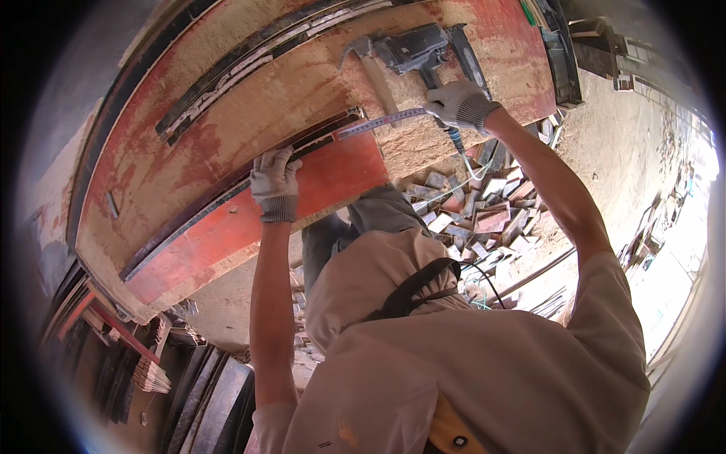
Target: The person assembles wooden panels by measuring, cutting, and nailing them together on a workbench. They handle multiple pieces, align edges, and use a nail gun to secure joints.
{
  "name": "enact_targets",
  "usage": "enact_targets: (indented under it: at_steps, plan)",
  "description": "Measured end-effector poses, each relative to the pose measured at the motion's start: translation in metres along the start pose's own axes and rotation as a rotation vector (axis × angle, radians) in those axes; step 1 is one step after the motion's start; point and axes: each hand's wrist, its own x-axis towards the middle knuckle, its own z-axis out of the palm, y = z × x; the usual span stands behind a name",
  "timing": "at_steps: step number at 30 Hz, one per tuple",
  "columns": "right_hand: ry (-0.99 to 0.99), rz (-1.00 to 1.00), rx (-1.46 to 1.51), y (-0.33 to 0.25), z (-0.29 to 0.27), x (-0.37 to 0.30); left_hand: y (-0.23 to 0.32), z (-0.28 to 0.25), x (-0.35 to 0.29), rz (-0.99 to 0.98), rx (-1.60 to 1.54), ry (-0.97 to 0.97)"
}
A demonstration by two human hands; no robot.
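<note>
A: Where is the measuring tape?
B: Over the tabletop, its thin, marked blade bridging from the right end of the red board to the right hand. It bows slightly upward.

A: And each grip?
B: The right one, in a pale knitted glove, is closed around the tape's end. The left hand, gloved alike, lies on the board's upper edge with its fingers bent over a dark strip; I cannot tell how firmly it presses.

A: How much room is there?
B: A broad bare stretch opens between the board and the long strips farther back. The right side is tighter: a nail gun sits just beyond the right hand, with a wooden handle beside it. That hand is near the tabletop's near edge, and past it a heap of offcuts covers the floor.

A: Surfaces?
B: The tabletop is worn red over tan, with a dusty look. The board is smoother, flat, long and straight-sided. The nail gun is dark and angular; the offcuts are small, blocky and jumbled.
</note>
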Motion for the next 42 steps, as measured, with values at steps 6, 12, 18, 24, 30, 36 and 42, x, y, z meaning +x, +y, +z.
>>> enact_targets:
  at_steps: [6, 12, 18, 24, 30, 36, 42]
  plan:
    - [0.003, -0.017, -0.029, -0.01, 0.015, 0.014, 0.0, -0.003, -0.004, -0.075, 0.029, -0.011]
    - [0.023, -0.023, -0.008, -0.016, 0.009, 0.014, -0.004, 0.0, -0.006, -0.114, -0.018, -0.011]
    - [-0.069, -0.075, -0.042, -0.016, 0.007, 0.019, -0.01, 0.0, -0.006, -0.118, -0.017, -0.029]
    - [-0.06, -0.075, 0.056, -0.006, 0.005, 0.011, -0.007, 0.0, -0.002, -0.135, -0.006, -0.048]
    - [0.677, 0.539, 0.034, 0.11, 0.003, 0.021, -0.004, 0.0, 0.0, -0.212, -0.041, -0.042]
    - [0.426, 0.68, 0.05, 0.199, 0.038, 0.093, -0.007, 0.004, 0.001, -0.175, -0.06, -0.01]
    - [0.794, 0.411, 0.15, 0.077, 0.039, 0.035, -0.008, 0.002, 0.004, -0.265, -0.146, -0.009]
